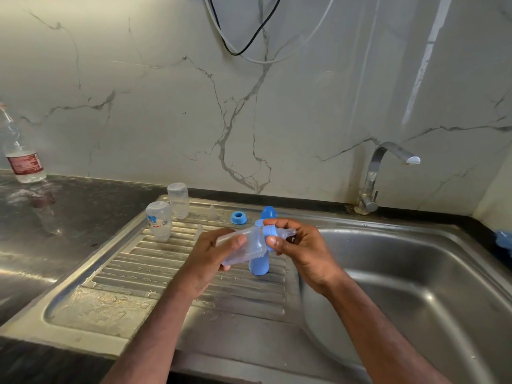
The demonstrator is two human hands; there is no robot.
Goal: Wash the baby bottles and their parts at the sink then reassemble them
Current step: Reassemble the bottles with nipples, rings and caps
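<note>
Above the ribbed steel draining board, the left hand grips a clear plastic baby bottle lying sideways. The right hand pinches its blue screw collar with the clear teat. Two more clear bottles stand upside down beside a loose blue ring.
</note>
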